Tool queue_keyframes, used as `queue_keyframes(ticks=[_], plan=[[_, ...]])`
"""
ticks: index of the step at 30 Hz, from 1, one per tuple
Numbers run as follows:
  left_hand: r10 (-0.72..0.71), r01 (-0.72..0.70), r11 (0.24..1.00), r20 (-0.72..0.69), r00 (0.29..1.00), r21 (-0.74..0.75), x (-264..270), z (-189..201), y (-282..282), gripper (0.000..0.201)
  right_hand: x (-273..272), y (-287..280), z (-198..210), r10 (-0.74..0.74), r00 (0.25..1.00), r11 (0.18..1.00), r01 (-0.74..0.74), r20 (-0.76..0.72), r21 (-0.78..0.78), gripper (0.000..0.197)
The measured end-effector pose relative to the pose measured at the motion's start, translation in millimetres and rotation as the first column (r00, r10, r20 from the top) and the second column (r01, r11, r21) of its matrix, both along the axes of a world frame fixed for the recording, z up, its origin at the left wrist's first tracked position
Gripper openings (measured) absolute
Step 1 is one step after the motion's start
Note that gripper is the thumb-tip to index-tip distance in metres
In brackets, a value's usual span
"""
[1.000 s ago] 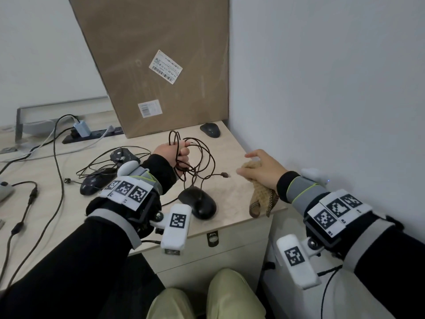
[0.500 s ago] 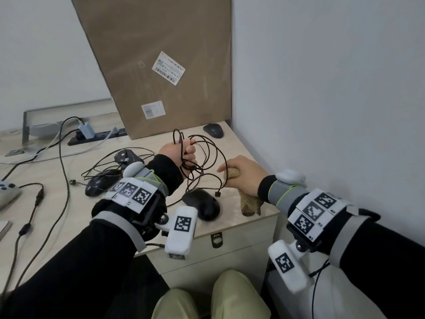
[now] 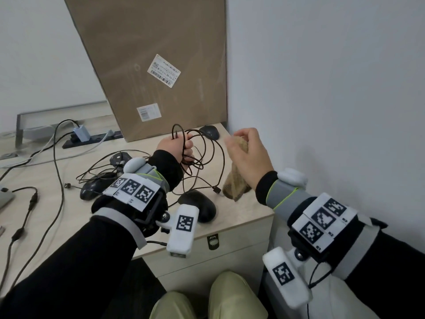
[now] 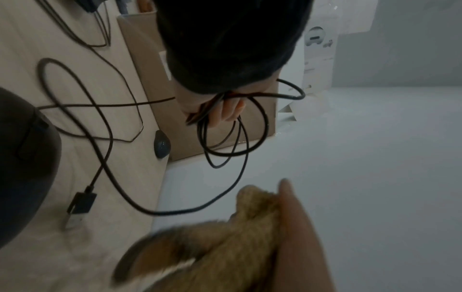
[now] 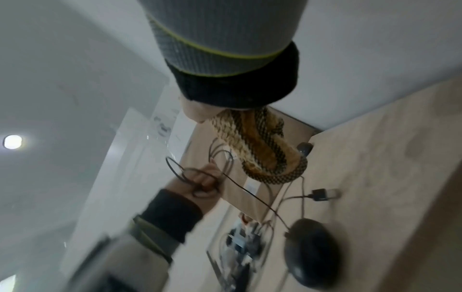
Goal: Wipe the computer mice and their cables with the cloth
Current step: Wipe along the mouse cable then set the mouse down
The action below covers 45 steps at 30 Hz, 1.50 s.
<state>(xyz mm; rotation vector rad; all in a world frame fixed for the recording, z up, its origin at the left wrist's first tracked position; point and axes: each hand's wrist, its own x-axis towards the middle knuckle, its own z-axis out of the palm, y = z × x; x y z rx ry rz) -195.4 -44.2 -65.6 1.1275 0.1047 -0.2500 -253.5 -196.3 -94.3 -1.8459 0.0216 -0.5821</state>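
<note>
My left hand (image 3: 177,146) is raised above the desk and grips a bundle of black cable loops (image 3: 202,155) (image 4: 230,126). That cable runs down to a black mouse (image 3: 200,206) (image 5: 312,251) near the desk's front edge; its USB plug (image 3: 216,190) (image 4: 80,205) lies beside it. My right hand (image 3: 246,153) is lifted to the right of the loops and holds a tan, patterned cloth (image 3: 236,183) (image 5: 262,150), which hangs down from the fist. The cloth is apart from the cable.
Two more black mice (image 3: 94,187) (image 3: 119,157) with tangled cables lie to the left, and a small dark mouse (image 3: 209,131) sits by the wall. A big cardboard box (image 3: 156,65) leans at the back. A power strip (image 3: 92,139) and other cords lie further left.
My right hand has risen off the desk with the cloth and moved up beside the cable loops. My left hand has lifted the cable bundle a little higher.
</note>
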Motion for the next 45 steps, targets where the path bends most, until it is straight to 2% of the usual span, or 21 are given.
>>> queue_keyframes(ticks=[2, 4, 7, 9, 14, 17, 20, 23, 26, 29, 31, 33, 35, 37, 39, 41, 42, 45], plan=[[0.022, -0.028, 0.994, 0.06, 0.998, 0.107, -2, 0, -3, 0.027, 7, -1, 17, 0.026, 0.999, 0.991, -0.021, -0.042, 0.133, 0.029], [0.011, -0.033, 0.982, 0.118, 0.993, 0.187, -2, -2, -5, 0.028, 13, -1, 31, 0.065, 0.996, 0.989, -0.057, -0.057, 0.133, 0.03], [-0.046, 0.009, 0.976, 0.165, 0.985, 0.217, -5, -7, -8, 0.029, 20, 5, 32, 0.15, 0.979, 0.985, -0.16, -0.135, -0.063, 0.032], [-0.073, 0.033, 0.976, 0.183, 0.98, 0.217, -8, -9, -9, 0.028, 21, 9, 24, 0.188, 0.958, 0.946, -0.236, -0.218, -0.221, 0.041], [-0.101, 0.065, 0.977, 0.171, 0.98, 0.201, -11, -11, -10, 0.026, 21, 6, 14, 0.136, 0.953, 0.868, -0.247, -0.272, -0.431, 0.052], [-0.08, 0.056, 0.986, 0.149, 0.986, 0.16, -9, -14, -8, 0.027, 23, 5, 9, 0.083, 0.958, 0.807, -0.227, -0.276, -0.545, 0.038], [0.037, -0.051, 0.99, 0.106, 0.994, 0.129, 0, -13, 1, 0.027, 22, -4, 5, 0.008, 0.957, 0.723, -0.205, -0.289, -0.66, 0.022], [0.126, -0.133, 0.982, 0.057, 0.99, 0.136, 8, -12, 13, 0.028, 22, -17, -5, -0.016, 0.94, 0.666, -0.244, -0.341, -0.705, 0.019], [0.182, -0.192, 0.951, 0.062, 0.981, 0.243, 16, -15, 16, 0.031, 25, -26, -12, -0.016, 0.928, 0.708, -0.251, -0.371, -0.66, 0.017], [0.269, -0.262, 0.921, 0.016, 0.963, 0.288, 26, -12, 32, 0.035, 30, -40, -14, -0.103, 0.909, 0.754, -0.193, -0.404, -0.628, 0.013], [0.313, -0.298, 0.846, 0.04, 0.949, 0.442, 27, -11, 44, 0.03, 29, -53, -17, -0.147, 0.889, 0.833, -0.125, -0.434, -0.539, 0.017], [0.338, -0.331, 0.789, 0.084, 0.937, 0.517, 26, -16, 50, 0.022, 27, -58, -17, -0.128, 0.881, 0.929, -0.055, -0.456, -0.367, 0.023], [0.351, -0.342, 0.778, 0.086, 0.932, 0.527, 32, -27, 53, 0.033, 25, -56, -12, -0.065, 0.896, 0.989, -0.001, -0.44, -0.148, 0.023], [0.325, -0.295, 0.704, 0.075, 0.943, 0.646, 41, -41, 52, 0.037, 23, -49, -3, 0.057, 0.906, 0.988, 0.01, -0.419, 0.154, 0.022], [0.297, -0.24, 0.619, 0.06, 0.953, 0.748, 43, -48, 50, 0.036, 22, -44, 8, 0.158, 0.913, 0.928, -0.007, -0.375, 0.373, 0.024], [0.25, -0.194, 0.576, 0.055, 0.967, 0.794, 44, -50, 43, 0.033, 24, -42, 14, 0.187, 0.922, 0.904, -0.026, -0.34, 0.426, 0.024], [0.216, -0.167, 0.566, 0.05, 0.975, 0.807, 44, -49, 36, 0.031, 26, -42, 16, 0.178, 0.924, 0.917, -0.031, -0.339, 0.397, 0.023], [0.158, -0.136, 0.609, 0.049, 0.986, 0.782, 48, -44, 19, 0.04, 30, -41, 19, 0.104, 0.934, 0.966, -0.012, -0.343, 0.259, 0.021]])
